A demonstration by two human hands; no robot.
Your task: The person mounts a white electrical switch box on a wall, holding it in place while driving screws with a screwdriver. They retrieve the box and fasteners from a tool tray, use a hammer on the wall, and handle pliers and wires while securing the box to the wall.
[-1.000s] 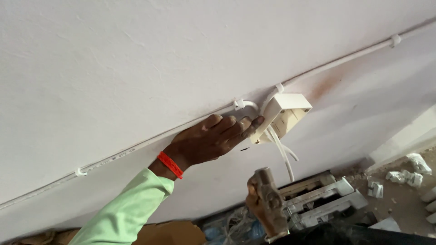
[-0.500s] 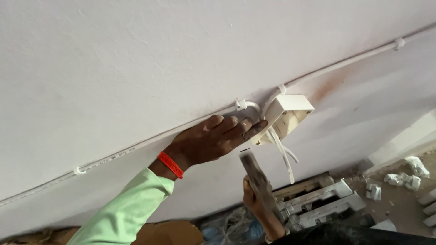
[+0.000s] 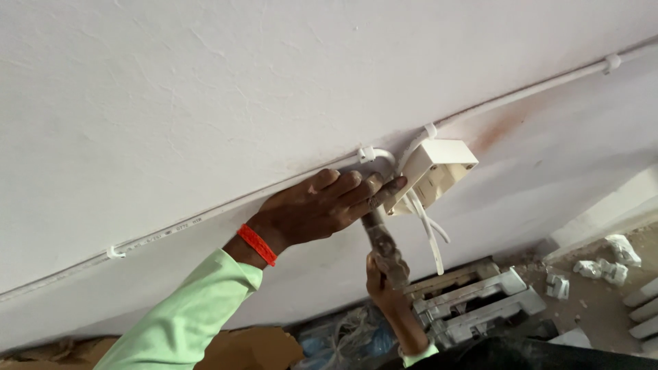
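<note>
We see the left hand (image 3: 322, 209) stretched flat against the white wall (image 3: 205, 89), fingers extended and released, fingertips (image 3: 384, 188) pressing just beside the white junction box (image 3: 435, 171); it grips nothing that we can make out, though whether a small fastener sits under the fingertips we cannot tell. A red band (image 3: 257, 244) circles that wrist, above a pale green sleeve (image 3: 185, 322).

The right hand (image 3: 387, 288) is below, clenched around the handle of a hammer (image 3: 384, 243); the hammer points upward, its head close under the left fingertips and near the lower left corner of the box.

The junction box is mounted on the wall, tilted in our view; a thin white cable (image 3: 171, 226) runs along the wall to it from the left, held by small white clips (image 3: 367, 153), and continues to the right past another clip (image 3: 610, 63); loose white wires (image 3: 432, 236) hang from under the box.

Lower down we notice a grey metal frame (image 3: 480, 301), pieces of white rubble (image 3: 603, 267) on the ground, and brown cardboard (image 3: 253, 349) at the bottom edge.
</note>
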